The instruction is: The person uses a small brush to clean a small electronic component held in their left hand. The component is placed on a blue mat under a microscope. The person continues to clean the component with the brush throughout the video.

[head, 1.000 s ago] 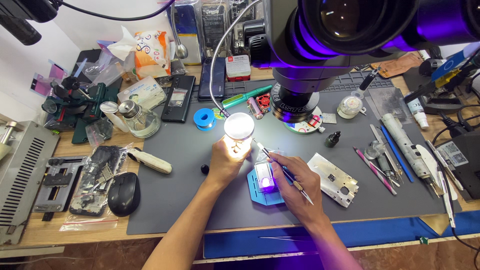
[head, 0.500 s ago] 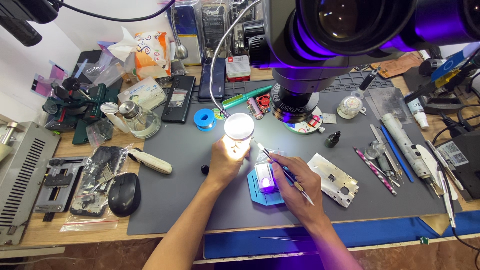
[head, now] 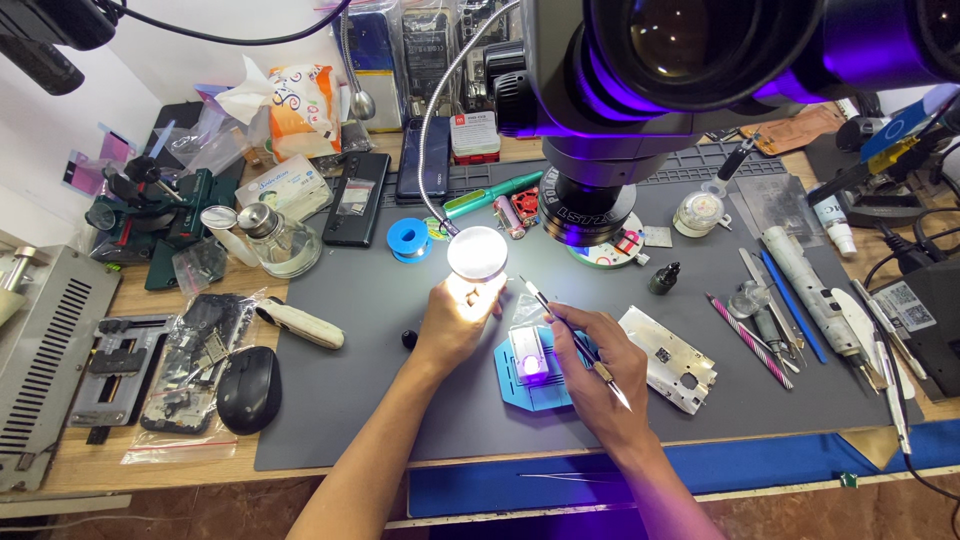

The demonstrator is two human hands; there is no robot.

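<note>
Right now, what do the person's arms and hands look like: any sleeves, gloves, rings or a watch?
Both forearms are bare to the frame edge, no sleeves showing. The left hand and right hand wear no gloves; no ring, watch or band is visible.

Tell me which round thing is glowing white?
The lamp on the bendy neck, just above the left hand. The blue tape roll beside it is unlit.

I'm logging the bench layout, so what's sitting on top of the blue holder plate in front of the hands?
On the blue holder plate lies a small board, lit purple. The right hand covers the plate's right edge, so anything there is hidden.
</note>
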